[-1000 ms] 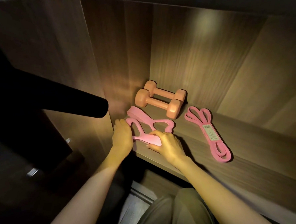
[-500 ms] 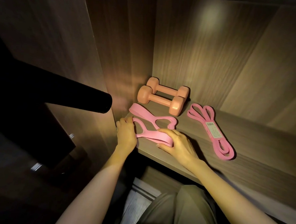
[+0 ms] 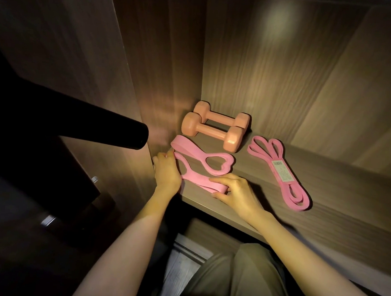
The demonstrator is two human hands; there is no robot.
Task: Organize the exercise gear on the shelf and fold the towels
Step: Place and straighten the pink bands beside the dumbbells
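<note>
The pink figure-eight band (image 3: 186,147) lies at the front left corner of the shelf (image 3: 324,201), its two heart-shaped loops splayed apart, just in front of the pair of dumbbells (image 3: 210,132). The right hand (image 3: 237,194) pinches the end of the near loop between thumb and curled fingers, while the left hand (image 3: 166,175) rests with fairly straight fingers against the band's left side, close to the side wall (image 3: 153,76). Whether its thumb tucks under the strap cannot be told. The main risk is the shelf edge: the near loop sits right at the lip, and a pull toward the body would likely drag the limp strap off the front. A push the other way could shove the far loop into the dumbbells and roll them. The rubber looks springy, so once let go it may splay again. The bundled loop bands (image 3: 282,176) lie well apart to the right, out of harm's way — and no towels are in view.
</note>
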